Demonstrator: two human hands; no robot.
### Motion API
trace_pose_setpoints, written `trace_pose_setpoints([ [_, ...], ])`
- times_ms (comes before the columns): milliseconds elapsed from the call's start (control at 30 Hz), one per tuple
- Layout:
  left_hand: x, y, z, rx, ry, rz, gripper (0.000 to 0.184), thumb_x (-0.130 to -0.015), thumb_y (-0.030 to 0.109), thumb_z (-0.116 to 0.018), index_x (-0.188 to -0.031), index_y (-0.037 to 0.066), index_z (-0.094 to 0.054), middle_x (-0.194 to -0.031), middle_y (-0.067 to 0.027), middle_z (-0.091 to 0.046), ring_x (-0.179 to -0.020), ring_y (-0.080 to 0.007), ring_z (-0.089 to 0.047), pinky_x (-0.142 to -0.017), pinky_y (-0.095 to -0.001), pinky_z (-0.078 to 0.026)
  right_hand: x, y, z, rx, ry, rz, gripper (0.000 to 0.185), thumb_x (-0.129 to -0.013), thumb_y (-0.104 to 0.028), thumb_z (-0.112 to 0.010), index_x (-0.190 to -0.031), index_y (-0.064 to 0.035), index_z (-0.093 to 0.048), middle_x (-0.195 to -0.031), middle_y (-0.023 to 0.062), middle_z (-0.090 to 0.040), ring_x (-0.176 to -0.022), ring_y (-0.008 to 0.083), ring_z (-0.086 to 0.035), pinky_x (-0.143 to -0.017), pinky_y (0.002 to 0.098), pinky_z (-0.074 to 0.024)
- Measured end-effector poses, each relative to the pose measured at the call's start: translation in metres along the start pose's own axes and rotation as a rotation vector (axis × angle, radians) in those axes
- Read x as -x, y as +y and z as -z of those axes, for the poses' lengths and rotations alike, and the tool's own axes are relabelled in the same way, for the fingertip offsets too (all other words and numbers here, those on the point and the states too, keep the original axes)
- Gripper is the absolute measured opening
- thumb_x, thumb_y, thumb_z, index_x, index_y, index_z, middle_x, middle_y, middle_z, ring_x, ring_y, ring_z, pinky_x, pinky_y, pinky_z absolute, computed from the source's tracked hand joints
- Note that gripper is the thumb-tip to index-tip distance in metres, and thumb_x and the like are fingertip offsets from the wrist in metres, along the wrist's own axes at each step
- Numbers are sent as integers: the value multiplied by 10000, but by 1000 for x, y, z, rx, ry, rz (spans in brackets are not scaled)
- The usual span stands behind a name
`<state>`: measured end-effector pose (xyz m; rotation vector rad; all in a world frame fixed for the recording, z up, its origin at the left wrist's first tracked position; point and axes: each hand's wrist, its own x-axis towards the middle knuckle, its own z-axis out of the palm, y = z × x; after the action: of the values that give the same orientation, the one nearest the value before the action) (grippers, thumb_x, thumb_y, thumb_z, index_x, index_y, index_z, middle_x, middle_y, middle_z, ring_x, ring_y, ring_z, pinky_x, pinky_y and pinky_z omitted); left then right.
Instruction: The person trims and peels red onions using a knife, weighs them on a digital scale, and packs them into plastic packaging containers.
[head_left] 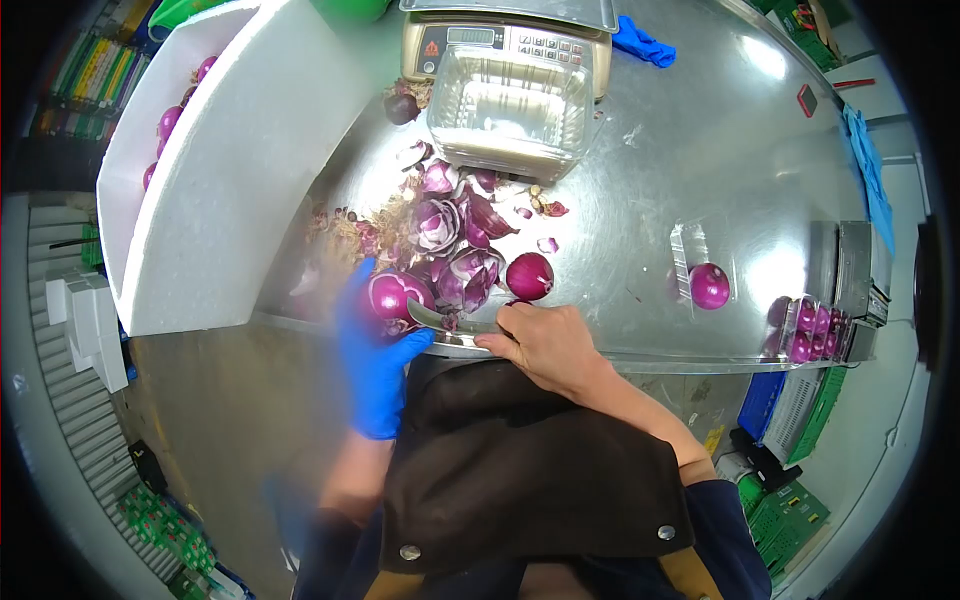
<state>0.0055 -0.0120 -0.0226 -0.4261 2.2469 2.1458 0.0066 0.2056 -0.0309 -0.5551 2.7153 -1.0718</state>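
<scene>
My left hand point(375, 360), in a blue glove, holds a red onion point(395, 295) at the table's front edge. My bare right hand point(548, 345) is closed on a knife, whose curved blade point(428, 317) lies against that onion's right side. Just beyond my right hand sits another red onion point(529, 276). Purple onion skins point(437, 226) and dry, stringy scraps point(365, 232) are heaped behind the held onion.
A scale point(471, 38) carries a clear plastic tray point(510, 105). At left stands a white foam box point(235, 150) with onions inside. To the right are an onion point(710, 286) by a clear tray, packed onions point(812, 330), a blue glove point(643, 43) and a red object point(807, 100).
</scene>
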Motion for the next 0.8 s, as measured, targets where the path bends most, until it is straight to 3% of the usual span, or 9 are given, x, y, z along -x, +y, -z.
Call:
trace_pose_setpoints([
  [233,3,-6,-4,23,-2,-46,970,-563,0,-860,-1423,75,-417,-1372,-98,-497,-1194,-236,-555,-1027,-358,-497,0,-1,-4,-83,-15,-92,451,-969,-431,-572,-739,-46,-523,-679,123,-569,-587,345,-566,-535,432,-444],
  [333,5,-2,-5,51,-30,11,981,-537,52,-882,-1400,96,-417,-1377,-96,-499,-1216,-240,-549,-1032,-363,-497,1,3,-11,-406,-9,-177,470,-1010,-415,-533,-739,-32,-562,-637,98,-566,-526,267,-536,-516,379,-428],
  [433,5,-4,-5,62,-64,-4,1001,-533,42,-898,-1411,87,-419,-1365,-100,-510,-1215,-241,-550,-1042,-367,-489,3,14,-25,-726,-120,-444,599,-1029,-474,-483,-667,-6,-584,-559,108,-531,-526,225,-551,-560,397,-439],
  [533,10,-13,0,60,-164,-78,1000,-558,17,-889,-1441,65,-422,-1336,-109,-533,-1212,-244,-553,-1052,-375,-482,-5,38,-14,-891,-248,-792,515,-1036,-439,-492,-731,-34,-586,-590,23,-491,-557,89,-484,-519,305,-412],
  [633,4,-10,0,11,-166,-34,981,-578,14,-875,-1447,58,-423,-1353,-116,-530,-1217,-248,-553,-1067,-383,-470,0,36,-17,-838,-135,-561,473,-1013,-416,-533,-724,-45,-580,-590,48,-533,-520,158,-514,-515,332,-418],
  [733,0,-1,-1,137,-191,95,966,-588,-4,-857,-1449,49,-421,-1378,-119,-520,-1238,-249,-543,-1084,-388,-455,-3,30,5,-202,15,-106,457,-959,-448,-595,-718,-61,-569,-630,62,-570,-544,256,-562,-518,378,-428],
  [800,-1,1,1,142,-219,161,954,-585,-24,-842,-1441,46,-427,-1392,-120,-515,-1255,-249,-534,-1095,-394,-444,-4,24,16,-57,-5,34,495,-920,-516,-595,-696,-75,-565,-622,71,-585,-573,288,-598,-522,400,-448],
])
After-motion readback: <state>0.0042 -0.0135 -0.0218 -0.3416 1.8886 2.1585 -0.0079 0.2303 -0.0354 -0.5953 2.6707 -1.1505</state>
